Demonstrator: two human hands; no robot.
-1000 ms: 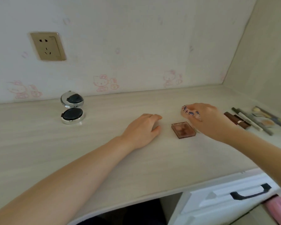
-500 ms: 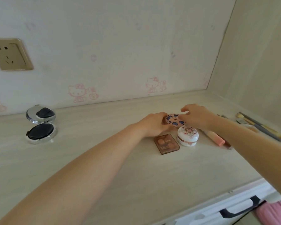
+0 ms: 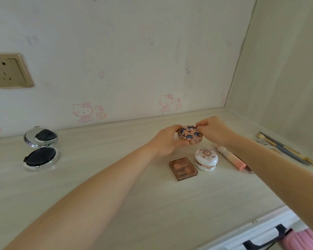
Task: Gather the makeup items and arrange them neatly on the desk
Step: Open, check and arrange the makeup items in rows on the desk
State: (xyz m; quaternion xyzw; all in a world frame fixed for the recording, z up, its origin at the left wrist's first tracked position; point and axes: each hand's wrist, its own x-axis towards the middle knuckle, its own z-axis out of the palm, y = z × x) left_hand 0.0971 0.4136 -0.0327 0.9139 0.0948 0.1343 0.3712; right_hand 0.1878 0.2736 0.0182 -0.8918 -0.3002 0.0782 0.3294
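Both hands grip the round pink compact (image 3: 189, 135) above the desk (image 3: 152, 204): left hand (image 3: 167, 141) cradling, right hand (image 3: 214, 130) pinching its rim.

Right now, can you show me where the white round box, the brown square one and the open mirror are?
white round box (image 3: 206, 156), head view, on its flowered lid.
brown square palette (image 3: 183, 168), head view, on its clear lid.
open mirror compact (image 3: 41, 156), head view, on its dark lower half.

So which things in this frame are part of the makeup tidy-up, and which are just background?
Part of the job:
round patterned compact, held by left hand and right hand
brown eyeshadow palette
white floral compact
pink tube
brushes
open silver mirror compact

Just there:
wall socket
cartoon cat stickers
drawer handle
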